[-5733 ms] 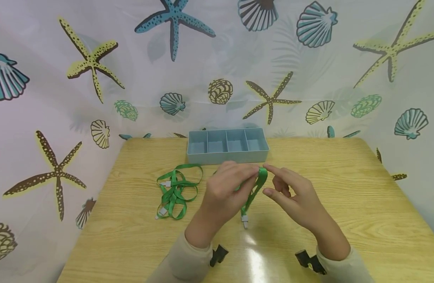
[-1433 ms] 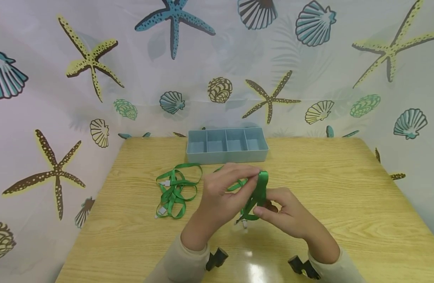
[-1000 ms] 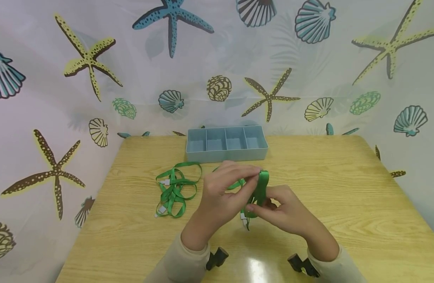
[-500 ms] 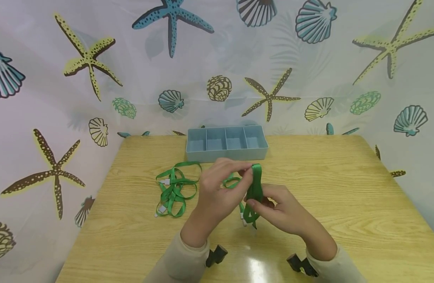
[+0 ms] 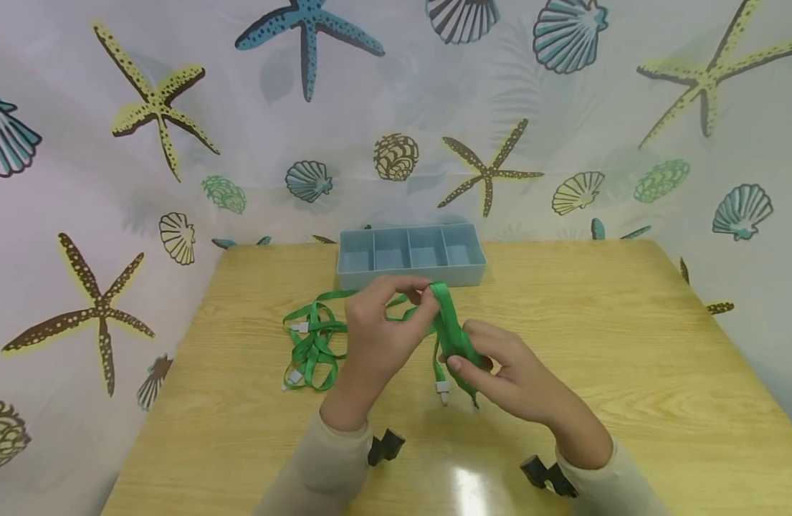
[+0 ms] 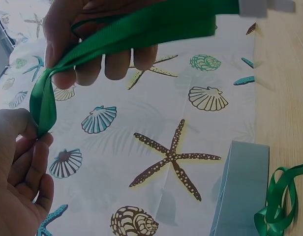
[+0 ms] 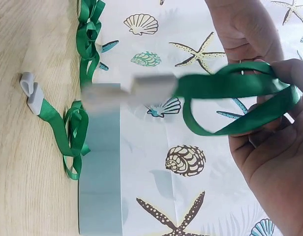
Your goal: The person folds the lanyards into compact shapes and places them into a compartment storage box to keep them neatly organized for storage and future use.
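Note:
A green lanyard (image 5: pixel 449 319), folded into a bundle, is stretched between both hands above the table. My left hand (image 5: pixel 384 322) pinches its upper fold between thumb and fingertips, as the left wrist view also shows. Lower down, my right hand (image 5: pixel 513 369) holds the gathered strap between thumb and fingers. From the bundle's free end sticks out a pale clip (image 7: pixel 154 85), blurred in the right wrist view. Behind the hands another green lanyard (image 7: pixel 55 123) lies on the table, its white clip (image 5: pixel 442 388) toward me; the left hand partly hides it in the head view.
Further left lies a tangle of green lanyards (image 5: pixel 313 350) with white clips. A blue-grey box (image 5: pixel 460 276) with several compartments stands at the back of the wooden table (image 5: pixel 595 301). Behind it hangs a cloth (image 5: pixel 344 129) printed with shells and starfish.
The right hand has gone from open beside the lanyard to holding its lower part. Lately the left hand has moved left and slightly up with the upper fold, so the bundle now slants.

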The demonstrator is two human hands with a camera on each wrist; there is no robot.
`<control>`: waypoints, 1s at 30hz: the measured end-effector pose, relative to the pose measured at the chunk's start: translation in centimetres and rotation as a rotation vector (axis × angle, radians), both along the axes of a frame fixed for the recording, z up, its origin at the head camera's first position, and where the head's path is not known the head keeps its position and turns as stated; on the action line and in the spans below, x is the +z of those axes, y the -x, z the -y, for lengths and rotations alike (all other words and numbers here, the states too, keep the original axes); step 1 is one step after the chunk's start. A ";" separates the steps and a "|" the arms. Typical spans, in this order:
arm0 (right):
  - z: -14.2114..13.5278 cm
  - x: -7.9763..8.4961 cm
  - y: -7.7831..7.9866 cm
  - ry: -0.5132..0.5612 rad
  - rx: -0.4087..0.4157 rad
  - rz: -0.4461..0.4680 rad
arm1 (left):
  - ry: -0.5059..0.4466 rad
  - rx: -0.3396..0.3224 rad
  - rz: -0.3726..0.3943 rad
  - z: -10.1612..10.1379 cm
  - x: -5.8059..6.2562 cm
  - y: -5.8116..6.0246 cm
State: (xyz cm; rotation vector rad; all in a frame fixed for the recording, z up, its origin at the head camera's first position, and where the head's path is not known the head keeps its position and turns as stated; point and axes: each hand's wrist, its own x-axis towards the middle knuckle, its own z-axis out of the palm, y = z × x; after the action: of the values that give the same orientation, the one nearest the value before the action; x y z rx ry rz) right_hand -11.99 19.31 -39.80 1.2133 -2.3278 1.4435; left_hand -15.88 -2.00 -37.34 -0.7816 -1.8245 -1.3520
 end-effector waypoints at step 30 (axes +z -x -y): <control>-0.3 0.1 0.2 0.255 -0.192 -0.071 | 0.298 -0.262 0.390 -0.5 -2.7 1.2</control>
State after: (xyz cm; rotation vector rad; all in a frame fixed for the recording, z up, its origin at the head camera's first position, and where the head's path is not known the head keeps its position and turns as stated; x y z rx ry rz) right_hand -12.23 19.61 -39.68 0.9306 -2.0718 1.5442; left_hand -17.10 -1.47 -40.04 -0.9928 -2.3330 -1.4951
